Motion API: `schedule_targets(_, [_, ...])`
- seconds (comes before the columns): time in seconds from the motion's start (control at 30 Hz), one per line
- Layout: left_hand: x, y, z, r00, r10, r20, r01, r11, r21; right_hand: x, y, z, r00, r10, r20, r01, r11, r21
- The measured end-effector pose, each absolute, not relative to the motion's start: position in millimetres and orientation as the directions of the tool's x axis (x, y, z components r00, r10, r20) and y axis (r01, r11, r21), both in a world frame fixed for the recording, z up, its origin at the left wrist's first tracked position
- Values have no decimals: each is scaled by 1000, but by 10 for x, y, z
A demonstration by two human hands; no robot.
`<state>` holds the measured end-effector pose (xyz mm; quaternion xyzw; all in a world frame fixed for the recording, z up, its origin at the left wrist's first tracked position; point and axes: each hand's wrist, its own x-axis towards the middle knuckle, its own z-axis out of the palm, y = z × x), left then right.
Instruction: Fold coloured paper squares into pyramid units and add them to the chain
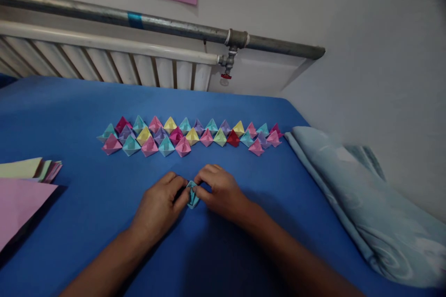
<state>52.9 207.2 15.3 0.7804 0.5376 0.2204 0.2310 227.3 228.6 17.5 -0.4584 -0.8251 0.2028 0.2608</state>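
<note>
On a blue worktop (87, 204), the left hand (160, 204) and right hand (221, 191) pinch a teal paper piece (193, 199) between them, paper boats (192, 137) in rows at its twelve o'clock, a white radiator (141, 70) at eleven, a folded blanket (351, 199) at three.

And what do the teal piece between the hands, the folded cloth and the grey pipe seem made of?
Teal piece: matte paper, judging by its crisp creases. Folded cloth: probably soft, fleecy fabric, given the rounded folds. Grey pipe: likely metal, with a dull sheen.
</note>
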Motion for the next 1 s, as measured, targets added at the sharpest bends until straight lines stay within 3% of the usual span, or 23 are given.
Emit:
schedule_targets(0.63, [614, 2081, 148, 279, 955, 97, 854, -293, 429, 2190, 2248, 129, -427, 879, 213, 723, 473, -503])
schedule_targets(1.0, [558, 2067, 145, 281, 940, 192, 745, -340, 574, 2196, 2228, 135, -435, 863, 256, 691, 502, -520])
